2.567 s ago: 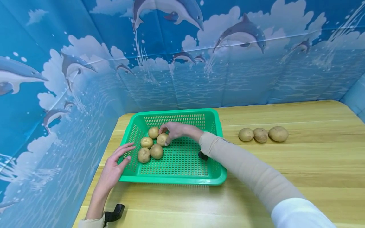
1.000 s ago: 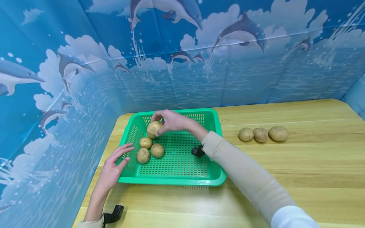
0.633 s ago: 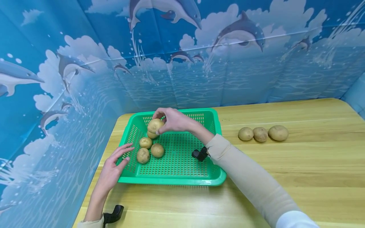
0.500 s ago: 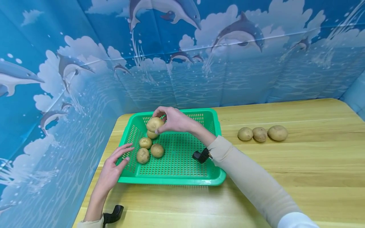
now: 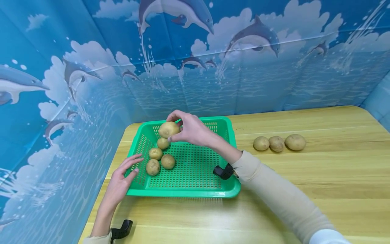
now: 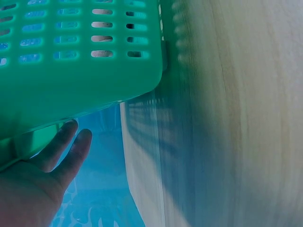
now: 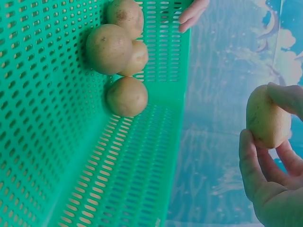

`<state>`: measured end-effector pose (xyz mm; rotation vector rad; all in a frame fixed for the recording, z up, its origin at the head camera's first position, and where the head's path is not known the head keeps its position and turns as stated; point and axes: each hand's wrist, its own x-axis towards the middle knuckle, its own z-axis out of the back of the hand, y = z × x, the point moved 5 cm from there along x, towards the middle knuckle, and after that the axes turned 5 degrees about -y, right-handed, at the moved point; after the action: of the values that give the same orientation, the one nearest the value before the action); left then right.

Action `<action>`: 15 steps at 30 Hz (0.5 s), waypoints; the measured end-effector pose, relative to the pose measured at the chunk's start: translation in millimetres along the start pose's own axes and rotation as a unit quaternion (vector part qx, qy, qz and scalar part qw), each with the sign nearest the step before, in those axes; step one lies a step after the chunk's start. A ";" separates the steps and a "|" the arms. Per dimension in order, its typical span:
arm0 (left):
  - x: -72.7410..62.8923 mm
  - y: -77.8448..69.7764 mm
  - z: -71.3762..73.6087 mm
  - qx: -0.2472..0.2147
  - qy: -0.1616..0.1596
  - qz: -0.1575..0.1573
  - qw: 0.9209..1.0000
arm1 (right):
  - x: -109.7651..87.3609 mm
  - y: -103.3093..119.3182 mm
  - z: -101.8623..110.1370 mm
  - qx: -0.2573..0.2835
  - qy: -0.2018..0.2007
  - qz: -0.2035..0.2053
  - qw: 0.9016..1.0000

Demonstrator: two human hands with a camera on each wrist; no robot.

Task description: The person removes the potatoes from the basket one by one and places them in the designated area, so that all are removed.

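My right hand (image 5: 195, 130) holds a potato (image 5: 169, 129) between thumb and fingers, raised over the back left of a green plastic basket (image 5: 182, 194). In the right wrist view the held potato (image 7: 266, 117) appears well apart from the basket wall. Several other potatoes lie inside at the left end, among them a rear potato (image 5: 163, 143) and a front potato (image 5: 153, 167). My left hand (image 5: 120, 179) rests at the basket's left rim with fingers extended over it. From the left wrist, the hand (image 6: 42, 184) shows spread fingers beside the rim.
Right of the basket, three potatoes sit in a row on the wooden table (image 5: 304, 189): a small potato (image 5: 261, 143), a middle potato (image 5: 276, 144) and a larger potato (image 5: 295, 142). A blue dolphin-print curtain (image 5: 201, 88) hangs behind and to the left.
My right hand has lifted a potato from the group in the basket, raising it toward the back, then shifting slightly right. The left hand has stayed at the rim.
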<state>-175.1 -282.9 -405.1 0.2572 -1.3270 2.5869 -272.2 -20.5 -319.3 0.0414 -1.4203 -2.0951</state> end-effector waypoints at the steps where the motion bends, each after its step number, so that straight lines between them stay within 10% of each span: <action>1: -0.1 0.3 0.1 0.000 -0.001 0.000 1.000 | -1.9 2.6 1.6 0.000 -0.001 0.003 1.000; 15: 0.0 2.0 -1.0 0.000 -0.002 0.000 1.000 | -33.4 29.0 26.5 -0.047 0.010 0.012 0.999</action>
<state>-175.7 -283.2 -407.3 0.2632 -1.3284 2.5886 -240.7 10.9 -293.1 0.0086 -1.3026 -2.1333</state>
